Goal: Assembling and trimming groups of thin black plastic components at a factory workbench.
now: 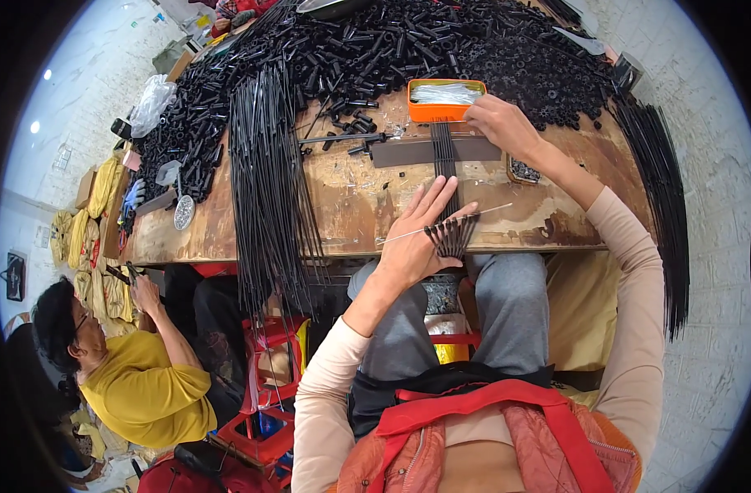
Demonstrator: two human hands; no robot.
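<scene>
My left hand [418, 234] lies nearly flat at the table's near edge, fingers stretched over a row of thin black rods [444, 156]. The rods run away from me, and their near ends fan out beside the thumb. A thin pale wire [492, 209] crosses these ends and the back of the hand. My right hand [507, 125] is at the right end of an orange box [439, 113] holding many thin silvery wires [445, 93]. Its fingertips are pinched together; whatever is between them is too small to make out.
Heaped black tubular parts [351, 49] cover the table's far side. A thick bundle of long black rods [264, 181] hangs over the near edge at left. A dark flat bar [404, 154] lies under the row. A co-worker in yellow [145, 386] sits at left.
</scene>
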